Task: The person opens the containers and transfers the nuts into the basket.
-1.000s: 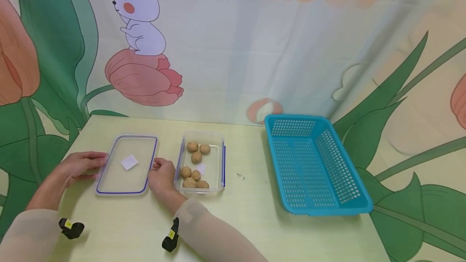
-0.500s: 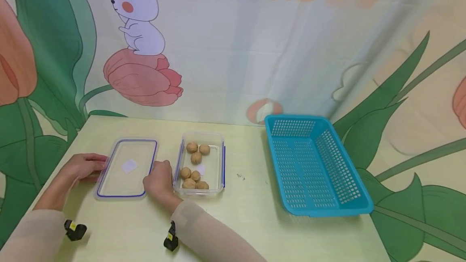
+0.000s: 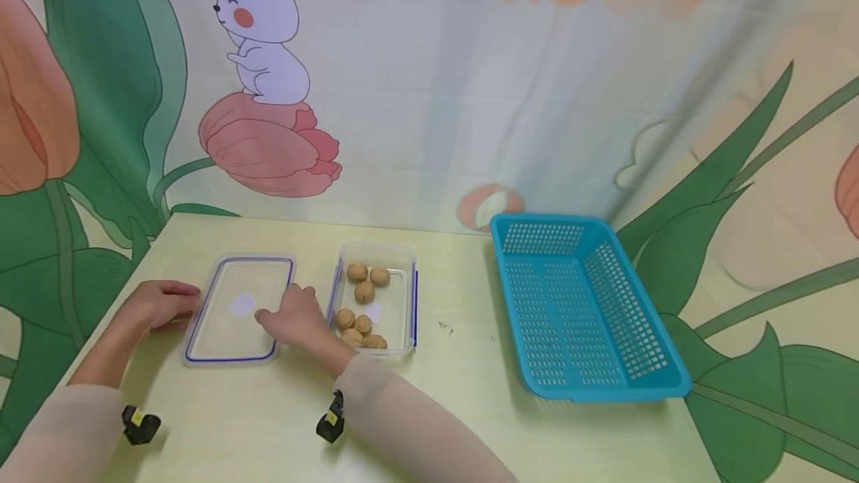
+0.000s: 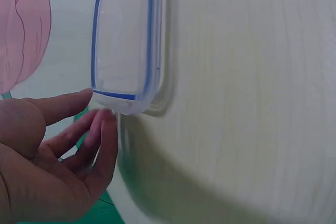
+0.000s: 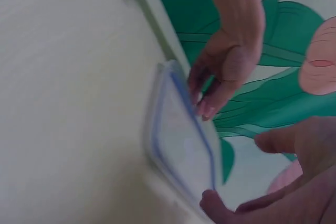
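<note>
A clear plastic lid (image 3: 231,334) with a blue seal line is on the left of the table, a pale white patch showing through it. At its left edge, my left hand (image 3: 156,305) pinches the rim; in the left wrist view, the fingertips of the left hand (image 4: 68,150) meet at the lid's corner. My right hand (image 3: 295,317) is by the right edge, its thumb spread out over the lid. The right wrist view shows the right hand (image 5: 310,171) with thumb and fingers apart, one fingertip right at the lid's (image 5: 184,145) edge.
Right of the lid stands a clear box (image 3: 396,319) with several walnuts (image 3: 365,291) in it. My right hand is close to its left wall. A blue perforated basket (image 3: 570,319) stands on the right of the table. A printed curtain (image 3: 416,95) hangs behind.
My right hand's fingers have loosened, and its thumb has swung left over the lid. The left hand stays at the left edge. The white patch looks fainter than a second ago.
</note>
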Available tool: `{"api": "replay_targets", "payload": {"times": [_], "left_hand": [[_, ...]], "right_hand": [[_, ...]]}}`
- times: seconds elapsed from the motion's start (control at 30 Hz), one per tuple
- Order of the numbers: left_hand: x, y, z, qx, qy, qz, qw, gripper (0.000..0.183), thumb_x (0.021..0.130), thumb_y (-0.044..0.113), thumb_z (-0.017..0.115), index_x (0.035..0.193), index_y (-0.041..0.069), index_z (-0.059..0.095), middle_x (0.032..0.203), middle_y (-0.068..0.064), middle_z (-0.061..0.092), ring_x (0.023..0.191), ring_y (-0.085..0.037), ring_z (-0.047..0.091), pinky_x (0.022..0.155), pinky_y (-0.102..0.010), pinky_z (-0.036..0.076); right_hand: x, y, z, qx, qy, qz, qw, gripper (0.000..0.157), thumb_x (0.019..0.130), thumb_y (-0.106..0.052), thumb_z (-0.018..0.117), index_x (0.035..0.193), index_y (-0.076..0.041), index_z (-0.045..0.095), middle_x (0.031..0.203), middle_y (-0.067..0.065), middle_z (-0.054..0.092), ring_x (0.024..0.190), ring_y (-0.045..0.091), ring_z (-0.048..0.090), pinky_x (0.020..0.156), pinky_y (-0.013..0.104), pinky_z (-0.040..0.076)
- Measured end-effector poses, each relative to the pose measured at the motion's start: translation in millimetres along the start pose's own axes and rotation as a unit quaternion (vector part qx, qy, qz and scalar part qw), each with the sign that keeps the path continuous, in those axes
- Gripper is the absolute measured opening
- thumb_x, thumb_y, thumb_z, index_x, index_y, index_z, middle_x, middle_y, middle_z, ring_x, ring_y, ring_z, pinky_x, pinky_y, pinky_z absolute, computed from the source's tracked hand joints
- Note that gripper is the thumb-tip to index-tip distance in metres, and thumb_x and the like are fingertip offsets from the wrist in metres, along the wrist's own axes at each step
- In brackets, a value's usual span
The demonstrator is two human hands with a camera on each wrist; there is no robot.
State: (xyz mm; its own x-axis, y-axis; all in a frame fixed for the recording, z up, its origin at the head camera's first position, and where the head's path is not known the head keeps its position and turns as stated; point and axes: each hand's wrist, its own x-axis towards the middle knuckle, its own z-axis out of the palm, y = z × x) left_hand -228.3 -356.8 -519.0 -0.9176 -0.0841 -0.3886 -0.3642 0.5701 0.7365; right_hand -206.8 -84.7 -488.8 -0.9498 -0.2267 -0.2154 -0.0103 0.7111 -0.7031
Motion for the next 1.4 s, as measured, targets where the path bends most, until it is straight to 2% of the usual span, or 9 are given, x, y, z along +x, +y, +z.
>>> {"api": "replay_targets", "payload": {"times": [0.1, 0.23, 0.33, 0.43, 0.63, 0.8, 0.93, 1.1, 1.4], "left_hand": [[-6.8, 14.8, 4.0, 0.056, 0.042, 0.044, 0.9966, 0.054, 0.105, 0.026, 0.064, 0.141, -0.013, 0.053, 0.12, -0.029, 0.065, 0.098, -0.032, 0.064, 0.076, -0.038, 0.057], [-16.1, 50.2, 18.2, 0.089, 0.073, 0.106, 0.9877, 0.059, 0.106, 0.036, 0.064, 0.143, -0.009, 0.054, 0.129, -0.032, 0.06, 0.112, -0.046, 0.058, 0.085, -0.052, 0.053], [-22.8, 79.5, 35.2, 0.079, 0.062, 0.145, 0.9844, 0.061, 0.107, 0.04, 0.064, 0.147, -0.006, 0.053, 0.133, -0.03, 0.06, 0.12, -0.048, 0.058, 0.093, -0.056, 0.055], [-28.6, 105.6, 55.3, 0.06, 0.036, 0.168, 0.9834, 0.061, 0.108, 0.04, 0.063, 0.151, -0.003, 0.051, 0.137, -0.028, 0.06, 0.125, -0.046, 0.06, 0.094, -0.052, 0.058], [-26.9, 139.9, 108.7, -0.014, -0.014, 0.186, 0.9823, 0.062, 0.109, 0.036, 0.062, 0.156, -0.001, 0.046, 0.142, -0.027, 0.058, 0.127, -0.043, 0.061, 0.093, -0.046, 0.061], [-13.0, 148.2, 145.7, -0.064, -0.05, 0.171, 0.982, 0.067, 0.112, 0.036, 0.056, 0.163, 0.001, 0.033, 0.153, -0.029, 0.048, 0.135, -0.046, 0.056, 0.095, -0.045, 0.061], [-4.6, 147.7, 161.2, -0.088, -0.053, 0.147, 0.9839, 0.067, 0.113, 0.033, 0.051, 0.165, -0.002, 0.026, 0.155, -0.032, 0.042, 0.133, -0.046, 0.056, 0.094, -0.044, 0.061], [3.0, 142.6, 167.9, -0.101, -0.045, 0.129, 0.9854, 0.061, 0.112, 0.023, 0.052, 0.161, -0.007, 0.032, 0.152, -0.034, 0.047, 0.128, -0.047, 0.06, 0.095, -0.046, 0.061], [13.5, 136.7, 169.5, -0.174, -0.093, 0.084, 0.9768, 0.061, 0.112, 0.023, 0.053, 0.164, 0.0, 0.031, 0.161, -0.029, 0.037, 0.141, -0.049, 0.049, 0.098, -0.052, 0.058]], "right_hand": [[-4.2, 2.6, -26.9, 0.008, -0.018, -0.065, 0.998, 0.058, 0.101, -0.042, 0.071, 0.137, 0.003, 0.061, 0.127, 0.014, 0.067, 0.106, 0.02, 0.066, 0.084, 0.029, 0.056], [-6.0, 13.4, -68.5, 0.036, -0.026, -0.146, 0.988, 0.054, 0.104, -0.037, 0.07, 0.143, 0.0, 0.06, 0.128, 0.01, 0.069, 0.112, 0.016, 0.066, 0.087, 0.023, 0.055], [-2.3, 28.7, -97.9, 0.044, -0.029, -0.184, 0.981, 0.045, 0.104, -0.03, 0.07, 0.14, -0.003, 0.065, 0.126, 0.007, 0.069, 0.108, 0.012, 0.064, 0.086, 0.02, 0.054], [9.1, 53.2, -118.2, 0.048, -0.025, -0.213, 0.976, 0.038, 0.104, -0.023, 0.072, 0.135, -0.003, 0.068, 0.124, 0.008, 0.069, 0.106, 0.013, 0.065, 0.088, 0.02, 0.055], [36.9, 100.9, -134.6, -0.02, -0.002, -0.225, 0.974, 0.037, 0.1, -0.015, 0.074, 0.132, 0.001, 0.07, 0.127, 0.016, 0.069, 0.112, 0.028, 0.068, 0.093, 0.029, 0.056], [49.7, 117.1, -132.7, -0.102, -0.01, -0.233, 0.967, 0.041, 0.097, -0.018, 0.078, 0.131, 0.002, 0.071, 0.125, 0.016, 0.07, 0.112, 0.031, 0.069, 0.094, 0.035, 0.057], [54.4, 123.1, -126.2, -0.171, -0.014, -0.242, 0.955, 0.043, 0.096, -0.026, 0.081, 0.129, 0.0, 0.073, 0.122, 0.013, 0.072, 0.107, 0.025, 0.069, 0.094, 0.033, 0.055], [56.3, 128.7, -118.5, -0.212, -0.011, -0.25, 0.945, 0.041, 0.099, -0.028, 0.079, 0.129, -0.002, 0.074, 0.12, 0.012, 0.072, 0.104, 0.023, 0.065, 0.094, 0.035, 0.053], [54.9, 130.4, -114.6, -0.264, 0.017, -0.246, 0.932, 0.029, 0.099, -0.026, 0.076, 0.122, -0.008, 0.079, 0.124, 0.006, 0.07, 0.114, 0.024, 0.059, 0.096, 0.034, 0.052]]}}
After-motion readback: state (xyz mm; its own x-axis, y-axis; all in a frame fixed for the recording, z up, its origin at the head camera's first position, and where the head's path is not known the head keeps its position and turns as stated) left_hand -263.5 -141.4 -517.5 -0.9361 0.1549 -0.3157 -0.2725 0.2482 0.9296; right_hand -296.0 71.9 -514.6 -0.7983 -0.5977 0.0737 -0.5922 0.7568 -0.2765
